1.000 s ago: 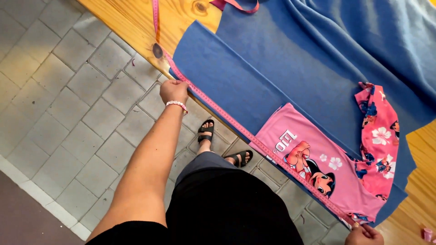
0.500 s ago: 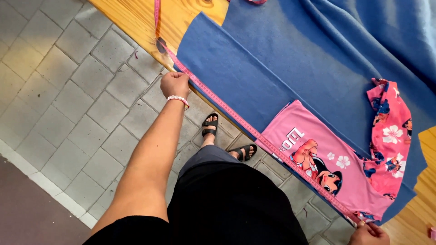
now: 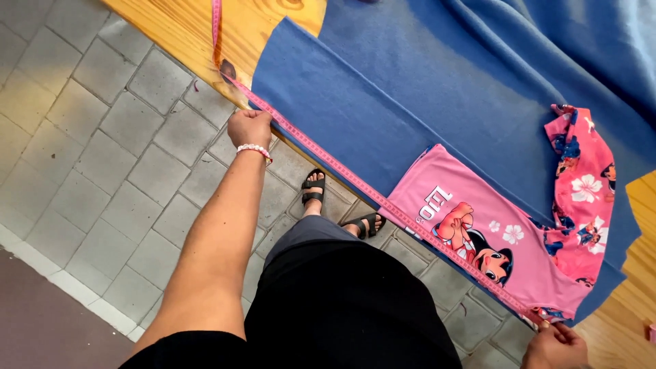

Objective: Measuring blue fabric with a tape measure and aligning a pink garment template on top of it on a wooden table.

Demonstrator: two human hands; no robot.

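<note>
From the head view, your left hand [image 3: 250,128] sat at the near edge of the wooden table [image 3: 179,27], fingers curled together and pressing the pink measuring tape [image 3: 355,183] down against the edge of the blue fabric [image 3: 383,102]. A beaded bracelet [image 3: 254,148] circled that wrist. Your right hand [image 3: 555,346] showed at the bottom right corner of the frame, fingertips pinching the other end of the tape just past the hem of the pink printed garment [image 3: 492,239].

The tape ran taut in a straight diagonal between your two hands, along the near border of the blue fabric and across the lower edge of the pink garment. Beyond your left hand it carried on to the far left and turned up over the bare wood. The pink garment lay flat on the blue fabric at the right, with its flowered sleeve [image 3: 581,184] spread toward the far right.

Below the table edge, your sandalled feet [image 3: 338,205] stood on the grey paving tiles [image 3: 102,164].
</note>
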